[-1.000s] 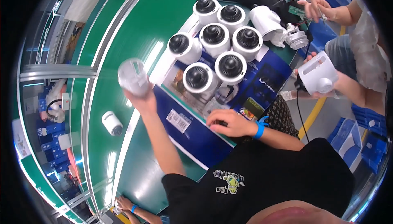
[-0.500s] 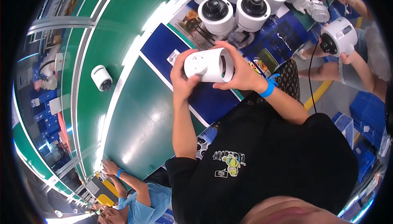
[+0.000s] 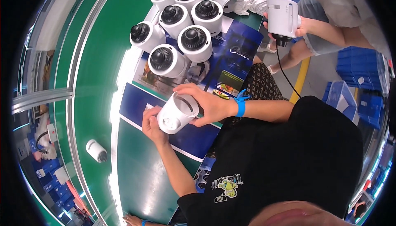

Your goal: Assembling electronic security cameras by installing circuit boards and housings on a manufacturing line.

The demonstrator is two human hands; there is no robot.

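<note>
Once the right hand (image 3: 210, 103) had joined the left hand (image 3: 155, 127) on the white housing (image 3: 169, 109), its hollow end got tipped up and rightward.
A second earlier the left had it alone, out over the green work surface (image 3: 99, 79); now the left gripped the lower end while the right spanned the rim, fingers above, thumb below, so neither was free. Half a second back it lay flatter, so the new tilt probably made the inside easier to see, tbh. It hung just above the blue printed cardboard (image 3: 194, 141), nearer the wearer than the seven black-domed units (image 3: 202, 54) standing in a bunch. Further off, a co-worker's hand (image 3: 303, 26) held a similar white unit (image 3: 281, 17), dome down.
</note>
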